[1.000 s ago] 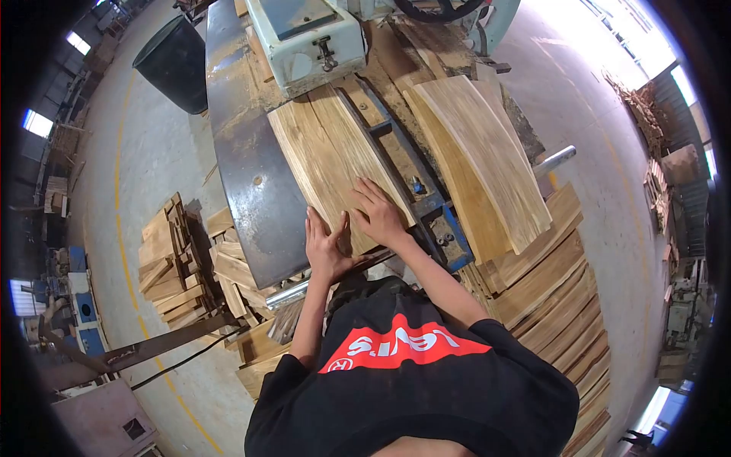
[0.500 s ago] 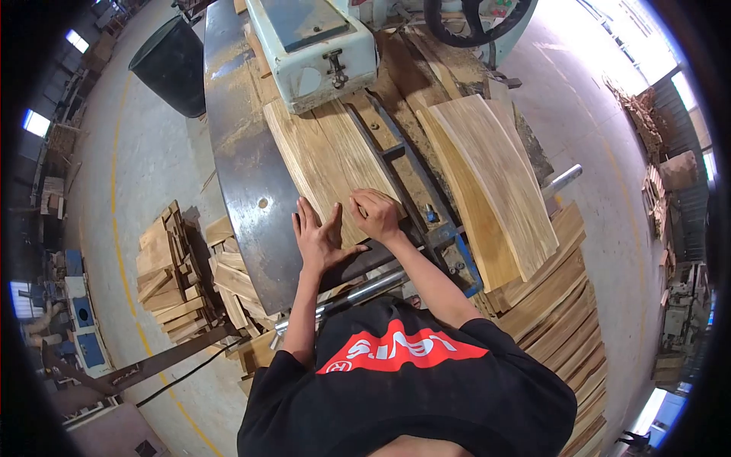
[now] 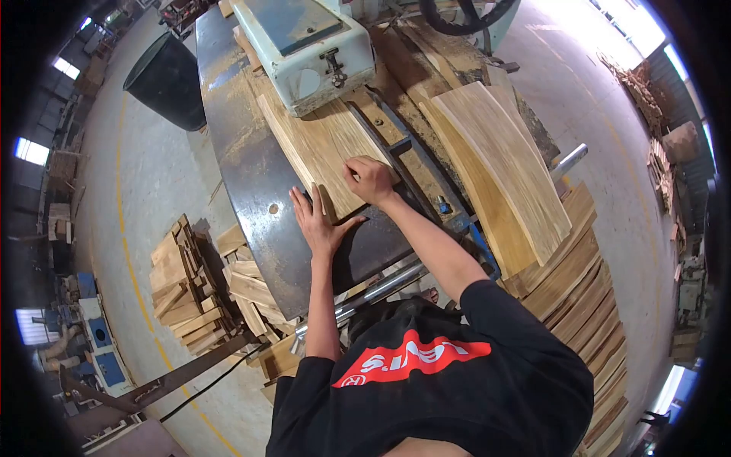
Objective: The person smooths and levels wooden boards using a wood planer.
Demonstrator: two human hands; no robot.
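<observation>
A wooden board (image 3: 324, 141) lies flat on the metal machine table (image 3: 259, 221), its far end under the pale machine housing (image 3: 304, 57). At the board's near left corner is my left hand (image 3: 316, 221), fingers spread and thumb out along the near end. My right hand (image 3: 369, 180) rests on the board's near right part with its fingers curled in; whether anything is inside them is hidden. Just right of the board runs a dark metal guide frame (image 3: 411, 164).
Two overlapping boards (image 3: 506, 164) lie right of the guide. Stacked planks (image 3: 571, 305) stand at the lower right, offcuts (image 3: 186, 293) on the floor at left. A black bin (image 3: 167, 84) is at upper left, a handwheel (image 3: 464, 19) at the top, a metal bar (image 3: 381, 293) near my body.
The board has slid farther forward under the housing, and both my hands have moved forward with it. More bare table shows at its near end. The whole view has shifted slightly.
</observation>
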